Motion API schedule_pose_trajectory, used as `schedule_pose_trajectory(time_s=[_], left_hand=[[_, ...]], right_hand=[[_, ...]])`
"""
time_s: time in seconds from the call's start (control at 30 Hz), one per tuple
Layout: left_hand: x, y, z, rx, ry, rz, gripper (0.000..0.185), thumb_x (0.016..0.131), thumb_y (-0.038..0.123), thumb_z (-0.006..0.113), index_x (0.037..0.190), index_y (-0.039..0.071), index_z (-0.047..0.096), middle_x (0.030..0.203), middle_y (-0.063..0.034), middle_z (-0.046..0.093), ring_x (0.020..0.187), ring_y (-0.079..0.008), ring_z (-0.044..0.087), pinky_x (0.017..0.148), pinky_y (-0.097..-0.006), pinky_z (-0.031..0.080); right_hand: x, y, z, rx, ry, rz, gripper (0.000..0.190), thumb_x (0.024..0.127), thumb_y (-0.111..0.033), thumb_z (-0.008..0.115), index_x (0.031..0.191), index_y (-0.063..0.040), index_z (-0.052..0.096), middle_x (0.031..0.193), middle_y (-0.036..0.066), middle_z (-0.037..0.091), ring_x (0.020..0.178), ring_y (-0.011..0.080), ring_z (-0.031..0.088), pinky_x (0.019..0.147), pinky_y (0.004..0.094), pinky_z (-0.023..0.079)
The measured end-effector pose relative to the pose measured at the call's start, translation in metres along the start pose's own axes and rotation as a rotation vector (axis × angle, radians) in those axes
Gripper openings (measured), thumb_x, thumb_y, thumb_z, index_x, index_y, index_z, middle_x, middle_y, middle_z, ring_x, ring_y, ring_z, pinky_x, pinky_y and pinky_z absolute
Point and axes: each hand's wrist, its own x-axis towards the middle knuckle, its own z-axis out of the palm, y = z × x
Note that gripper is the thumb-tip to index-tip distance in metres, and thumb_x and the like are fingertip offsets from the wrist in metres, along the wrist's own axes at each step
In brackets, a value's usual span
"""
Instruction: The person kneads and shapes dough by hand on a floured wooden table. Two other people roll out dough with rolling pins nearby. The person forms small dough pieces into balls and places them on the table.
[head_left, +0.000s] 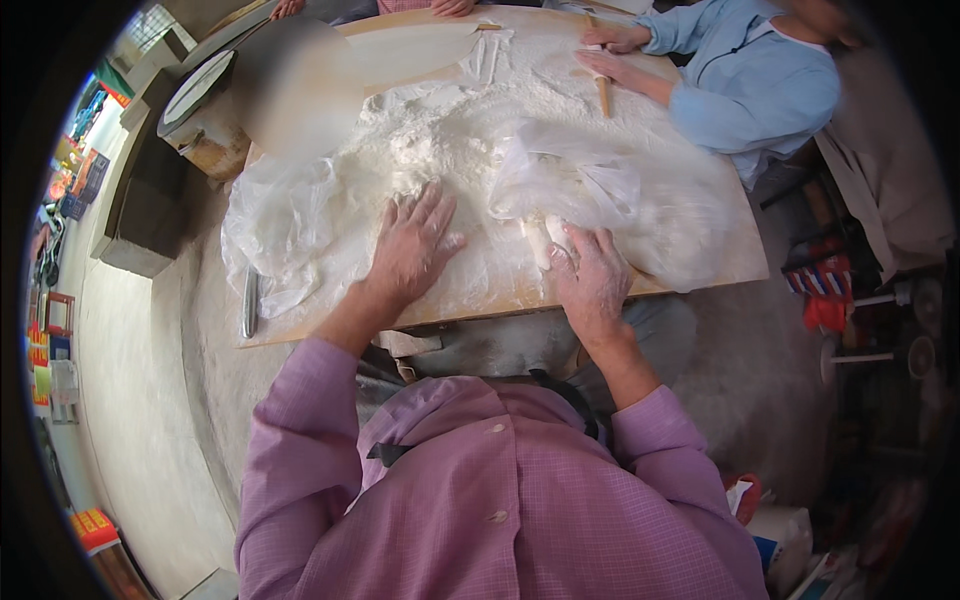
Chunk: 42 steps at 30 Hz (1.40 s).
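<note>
My left hand (415, 244) lies palm down with fingers spread, its fingertips at the edge of a heap of white flour (420, 135) on the wooden board (480, 300). A pale strip of dough (537, 244) sticks out from under a clear plastic bag (562, 172), which covers whatever else is there. At the dough's near end is my right hand (592, 274), fingers bent and thumb against it; whether it grips the dough is unclear. Both hands are dusted with flour. Further left, a second crumpled plastic bag (281, 217) rests beside a metal-handled tool (250, 304).
Across the board at the right, a person in a light blue shirt (750, 82) holds a wooden rolling pin (603, 94). Another person's hand (452, 7) rests at the far edge. A lidded bucket (214, 146) stands left of the board, near a low wall.
</note>
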Motion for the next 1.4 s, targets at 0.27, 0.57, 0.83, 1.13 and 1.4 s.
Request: schedule_pose_trajectory(time_s=[0.27, 0.57, 0.83, 1.13, 1.4], left_hand=[[-0.025, 0.022, 0.018, -0.051, -0.022, 0.298, 0.072, 0.097, 0.052, 0.05, 0.152, 0.008, 0.035, 0.159, -0.0184, 0.029, 0.148, -0.0356, 0.026, 0.123, -0.0494, 0.016], [-0.003, -0.041, -0.006, -0.24, 0.071, -0.055, 0.054, 0.101, 0.041, 0.048, 0.146, 0.012, 0.046, 0.153, -0.0139, 0.042, 0.142, -0.0328, 0.038, 0.118, -0.0426, 0.028], [-0.023, 0.014, 0.007, -0.443, 0.194, -0.249, 0.054, 0.101, 0.04, 0.047, 0.139, 0.002, 0.051, 0.146, -0.0259, 0.045, 0.137, -0.0422, 0.041, 0.113, -0.0503, 0.032], [-0.008, 0.006, 0.001, -0.989, 0.256, -0.284, 0.05, 0.105, 0.035, 0.042, 0.134, -0.003, 0.053, 0.129, -0.025, 0.06, 0.127, -0.0398, 0.053, 0.107, -0.0426, 0.039], [-0.024, -0.014, 0.022, -0.154, 0.343, -0.249, 0.051, 0.1, 0.032, 0.05, 0.141, 0.002, 0.047, 0.141, -0.0225, 0.052, 0.134, -0.038, 0.046, 0.116, -0.0508, 0.026]], right_hand=[[0.031, 0.034, 0.018, 0.038, -0.135, 0.186, 0.037, 0.083, -0.021, 0.074, 0.113, -0.002, 0.068, 0.097, 0.016, 0.07, 0.085, 0.0335, 0.066, 0.08, 0.0419, 0.052], [-0.011, -0.033, 0.007, 0.953, -0.314, 0.365, 0.026, 0.092, -0.013, 0.069, 0.113, 0.001, 0.064, 0.096, 0.003, 0.067, 0.084, 0.008, 0.058, 0.073, 0.0253, 0.049], [-0.003, -0.079, 0.054, 0.537, -0.402, -0.092, 0.029, 0.082, -0.009, 0.069, 0.109, -0.002, 0.06, 0.104, 0.016, 0.059, 0.101, 0.0393, 0.059, 0.083, 0.047, 0.05], [0.012, -0.084, 0.081, 0.373, -0.387, -0.097, 0.03, 0.08, -0.008, 0.066, 0.109, -0.004, 0.058, 0.105, 0.018, 0.059, 0.096, 0.0417, 0.061, 0.08, 0.0514, 0.049], [-0.01, -0.091, 0.058, 0.196, -0.369, -0.191, 0.037, 0.08, -0.012, 0.071, 0.115, -0.005, 0.06, 0.105, 0.015, 0.06, 0.097, 0.0385, 0.06, 0.083, 0.0477, 0.049]])
